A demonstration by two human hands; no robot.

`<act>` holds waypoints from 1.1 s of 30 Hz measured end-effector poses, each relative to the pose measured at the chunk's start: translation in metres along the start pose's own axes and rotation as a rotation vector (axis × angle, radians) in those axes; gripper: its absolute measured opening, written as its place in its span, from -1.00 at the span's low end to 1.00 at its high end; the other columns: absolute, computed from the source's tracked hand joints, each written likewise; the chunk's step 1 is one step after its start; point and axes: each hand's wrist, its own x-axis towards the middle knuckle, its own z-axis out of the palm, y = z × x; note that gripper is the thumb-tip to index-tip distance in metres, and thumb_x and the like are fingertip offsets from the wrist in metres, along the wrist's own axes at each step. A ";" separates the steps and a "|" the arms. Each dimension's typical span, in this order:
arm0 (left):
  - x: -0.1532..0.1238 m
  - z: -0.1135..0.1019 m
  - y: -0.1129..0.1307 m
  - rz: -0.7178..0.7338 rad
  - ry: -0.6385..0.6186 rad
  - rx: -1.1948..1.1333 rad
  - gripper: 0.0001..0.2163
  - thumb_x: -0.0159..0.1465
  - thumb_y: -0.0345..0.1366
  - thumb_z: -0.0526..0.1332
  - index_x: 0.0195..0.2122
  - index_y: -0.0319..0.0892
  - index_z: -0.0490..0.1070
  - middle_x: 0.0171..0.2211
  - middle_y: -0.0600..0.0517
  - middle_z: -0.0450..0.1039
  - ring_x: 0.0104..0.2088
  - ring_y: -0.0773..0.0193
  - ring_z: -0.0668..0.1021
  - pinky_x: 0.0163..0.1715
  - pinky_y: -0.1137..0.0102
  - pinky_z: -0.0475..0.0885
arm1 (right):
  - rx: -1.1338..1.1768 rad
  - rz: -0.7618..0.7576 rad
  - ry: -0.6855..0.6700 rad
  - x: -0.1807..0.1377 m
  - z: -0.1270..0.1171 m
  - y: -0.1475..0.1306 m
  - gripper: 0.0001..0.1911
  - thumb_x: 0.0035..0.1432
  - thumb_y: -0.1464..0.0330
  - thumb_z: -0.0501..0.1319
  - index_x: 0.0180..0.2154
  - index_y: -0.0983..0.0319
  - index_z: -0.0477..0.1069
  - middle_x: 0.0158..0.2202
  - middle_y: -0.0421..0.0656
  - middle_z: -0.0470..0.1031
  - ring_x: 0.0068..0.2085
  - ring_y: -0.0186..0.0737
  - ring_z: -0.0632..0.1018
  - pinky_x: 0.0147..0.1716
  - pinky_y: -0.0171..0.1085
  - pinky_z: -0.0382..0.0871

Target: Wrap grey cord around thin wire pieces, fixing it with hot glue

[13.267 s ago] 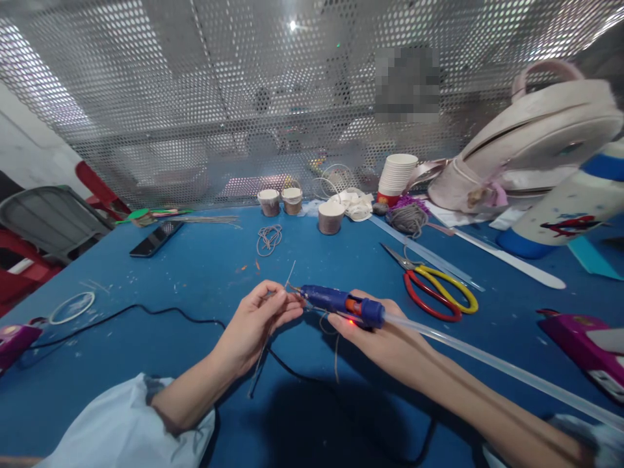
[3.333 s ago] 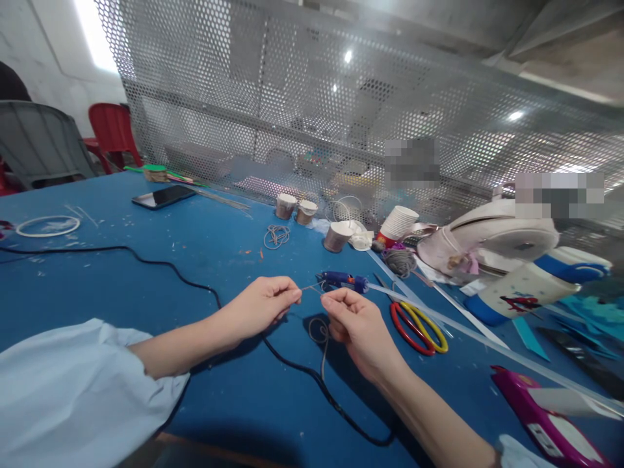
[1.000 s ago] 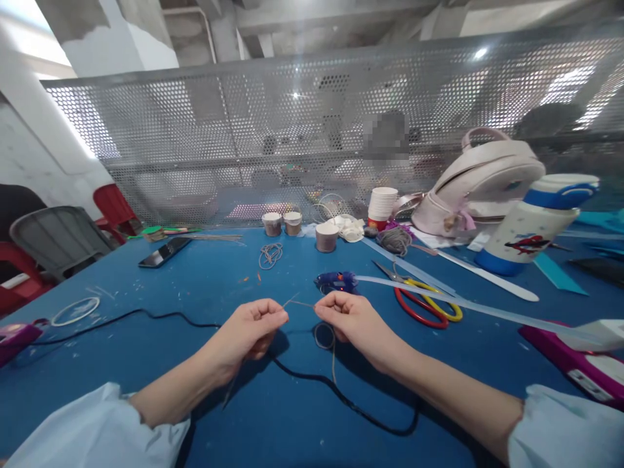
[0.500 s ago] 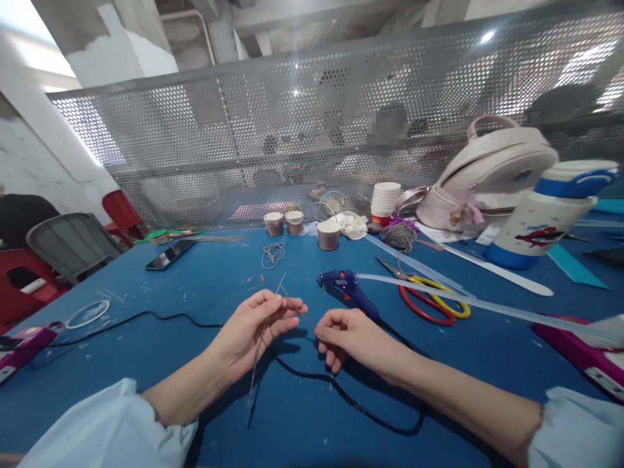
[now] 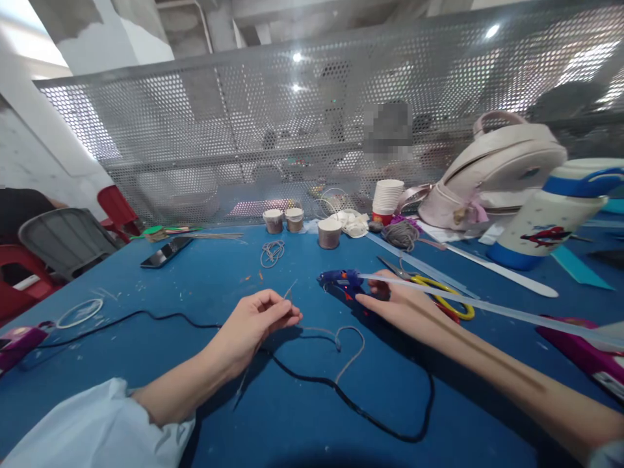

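Note:
My left hand [image 5: 266, 318] is closed in a pinch on a thin wire-like strand, whose tip sticks up past the fingers and whose other end hangs below the palm. From its fingertips a grey yarn [image 5: 358, 338] trails to the right and curls loosely over the table. My right hand [image 5: 394, 296], thumb and fingers apart, is at the blue glue gun [image 5: 341, 279], partly covering its handle; the gun lies on its side with a long clear glue stick [image 5: 468, 302] in its back. Beneath and beside that hand lie scissors [image 5: 455, 302] with yellow and red handles.
A black cord [image 5: 361, 406] loops across the blue table [image 5: 273, 429]. Farther back are small filled cups [image 5: 329, 234], a paper-cup stack [image 5: 387, 198], a grey yarn ball [image 5: 400, 235], a phone [image 5: 167, 251], a bottle [image 5: 546, 221] and a backpack [image 5: 497, 175].
My right hand has left the spot beside my left hand and moved right and away to the glue gun, its fingers opening. The yarn's end now lies loose; my left fingers have closed more.

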 end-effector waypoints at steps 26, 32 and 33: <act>0.029 0.001 -0.014 -0.130 0.054 0.039 -0.84 0.02 -0.31 0.35 -0.51 -0.28 0.41 -0.48 0.02 0.49 -0.34 0.24 0.61 -0.13 0.38 0.43 | 0.454 0.031 -0.236 -0.015 0.020 -0.035 -0.80 -0.01 0.24 0.22 -0.57 0.18 0.32 -0.63 -0.25 0.38 -0.60 -0.31 0.36 -0.64 -0.34 0.18; 0.028 0.004 -0.013 -0.108 0.045 0.017 -0.86 0.06 -0.34 0.32 -0.52 -0.28 0.39 -0.49 0.02 0.49 -0.35 0.25 0.61 -0.15 0.39 0.44 | 0.402 0.057 -0.268 -0.018 0.016 -0.037 -0.80 0.01 0.22 0.19 -0.55 0.18 0.36 -0.62 -0.26 0.42 -0.57 -0.28 0.42 -0.60 -0.35 0.24; 0.028 0.004 -0.013 -0.105 0.041 0.016 -0.86 0.06 -0.34 0.32 -0.51 -0.28 0.39 -0.49 0.01 0.50 -0.35 0.24 0.61 -0.15 0.39 0.44 | 0.403 0.068 -0.289 -0.019 0.015 -0.039 -0.80 0.01 0.21 0.18 -0.54 0.18 0.37 -0.62 -0.26 0.42 -0.57 -0.28 0.43 -0.59 -0.35 0.25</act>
